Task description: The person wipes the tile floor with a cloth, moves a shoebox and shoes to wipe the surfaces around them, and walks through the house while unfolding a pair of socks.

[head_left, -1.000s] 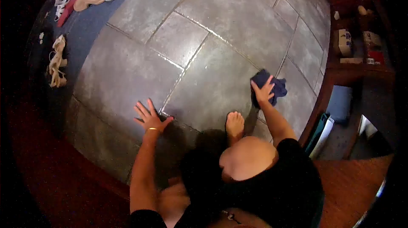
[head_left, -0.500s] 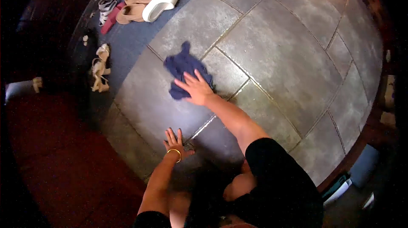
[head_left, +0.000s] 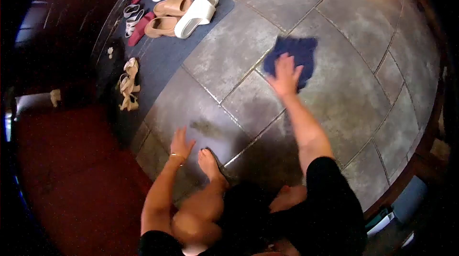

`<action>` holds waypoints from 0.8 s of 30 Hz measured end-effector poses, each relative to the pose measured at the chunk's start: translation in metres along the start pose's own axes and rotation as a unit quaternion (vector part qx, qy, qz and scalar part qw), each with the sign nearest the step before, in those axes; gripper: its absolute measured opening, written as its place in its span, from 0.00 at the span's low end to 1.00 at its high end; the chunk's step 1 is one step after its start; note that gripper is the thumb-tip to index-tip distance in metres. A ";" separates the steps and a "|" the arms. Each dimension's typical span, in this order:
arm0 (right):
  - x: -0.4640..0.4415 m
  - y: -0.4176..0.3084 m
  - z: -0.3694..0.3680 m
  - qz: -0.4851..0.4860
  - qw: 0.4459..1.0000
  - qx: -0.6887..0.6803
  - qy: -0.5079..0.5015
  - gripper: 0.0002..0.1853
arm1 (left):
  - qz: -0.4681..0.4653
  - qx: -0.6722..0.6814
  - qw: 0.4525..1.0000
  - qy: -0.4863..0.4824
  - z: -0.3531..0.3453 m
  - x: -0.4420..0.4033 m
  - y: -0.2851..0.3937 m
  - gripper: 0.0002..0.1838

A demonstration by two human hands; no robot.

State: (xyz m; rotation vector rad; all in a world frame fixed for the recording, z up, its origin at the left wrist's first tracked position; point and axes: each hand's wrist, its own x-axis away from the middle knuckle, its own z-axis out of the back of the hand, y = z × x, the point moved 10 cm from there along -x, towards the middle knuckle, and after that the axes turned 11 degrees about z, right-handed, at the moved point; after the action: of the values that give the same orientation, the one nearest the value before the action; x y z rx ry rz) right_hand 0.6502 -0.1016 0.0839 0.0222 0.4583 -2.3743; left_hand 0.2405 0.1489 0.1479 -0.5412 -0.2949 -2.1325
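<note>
My right hand lies flat on a dark blue cloth, fingers stretched out and somewhat apart. The cloth is spread on the grey tiled floor, and its near left part is hidden under the hand. My left hand, with a thin bracelet at the wrist, is open and holds nothing. It is over the floor beside my bare foot; whether it touches the tiles I cannot tell.
A dark blue-grey mat at the upper left holds white slides, tan shoes, red slippers and strappy heeled sandals. A dark red surface fills the lower left. Grey and white items stand at the right edge.
My right hand has slid the cloth to the right and a little farther away, and the cloth lies more spread out. My left hand has shifted left and slightly forward. My bare foot now shows.
</note>
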 end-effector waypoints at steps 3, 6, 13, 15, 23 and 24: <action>0.051 -0.148 -0.024 0.216 0.958 -0.143 -0.121 0.36 | 0.124 0.035 0.990 0.057 -0.033 -0.045 -0.015 0.45; 0.102 -0.222 -0.034 0.377 0.886 -0.209 -0.170 0.38 | 0.225 0.074 0.971 0.019 -0.059 -0.077 -0.029 0.52; -0.042 -0.019 0.009 0.047 0.995 -0.075 -0.035 0.38 | 0.178 -0.017 0.984 0.001 -0.013 -0.151 -0.014 0.59; -0.070 0.046 -0.009 -0.078 0.997 -0.007 0.030 0.41 | 0.161 -0.023 0.987 -0.001 -0.037 -0.167 -0.018 0.63; -0.188 -0.179 -0.095 0.078 0.995 0.055 0.029 0.39 | 0.122 0.009 0.986 -0.116 -0.046 -0.166 -0.020 0.75; -0.173 -0.240 -0.099 0.129 0.990 0.052 0.038 0.37 | 0.123 -0.002 0.982 -0.142 -0.040 -0.164 -0.016 0.77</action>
State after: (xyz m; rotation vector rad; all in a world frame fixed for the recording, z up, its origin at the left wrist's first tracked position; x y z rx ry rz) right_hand 0.6126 0.2081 0.0923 0.2081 0.3452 -2.1449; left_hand 0.2996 0.2590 0.0336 -0.8424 -0.3611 -1.8181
